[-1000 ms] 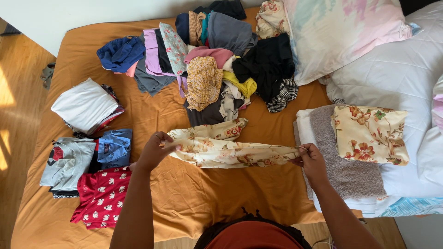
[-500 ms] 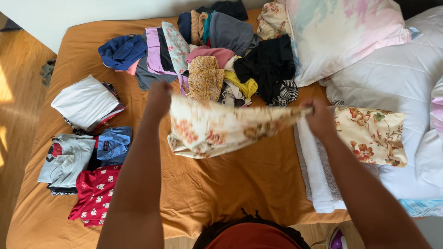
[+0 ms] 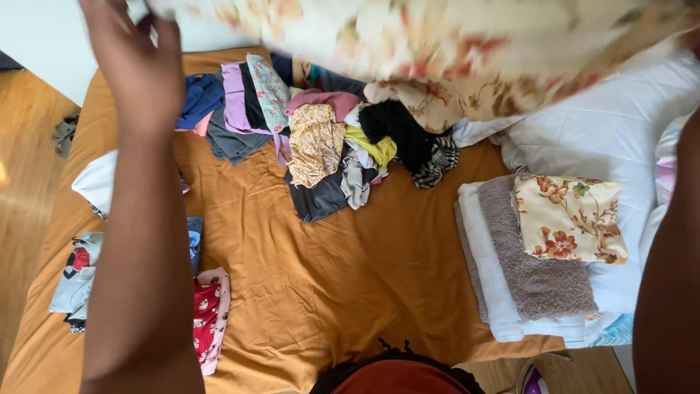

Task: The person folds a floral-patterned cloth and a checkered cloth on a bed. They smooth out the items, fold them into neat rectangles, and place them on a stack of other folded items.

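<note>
On the left edge of the bed (image 3: 306, 292), covered in an orange sheet, several garments already lay folded: a white piece (image 3: 95, 182), a pale grey top (image 3: 76, 273) and a red patterned item (image 3: 208, 321). They were partly hidden behind the raised left forearm.

The left hand (image 3: 138, 66) was lifted high near the top of the view. Its fingers (image 3: 168, 44) looked loosely curled at the corner of a cream floral cloth (image 3: 467, 51), though blur made the exact grip hard to judge.

That cloth was stretched in the air across the top of the frame, above the bed, not yet folded.

Beneath it, in the middle, a heap of unsorted clothes (image 3: 328, 138) remained: purple, blue, yellow, black and checked pieces, tangled together. Judging by that heap, a good share of the folding was left.

Further right, a stack of folded towels (image 3: 525, 270) held a folded floral piece (image 3: 569, 219) on top, beside a white pillow (image 3: 605, 138).

The right hand was out of view beyond the top corner; only the forearm showed, so its fingers could not be judged.
</note>
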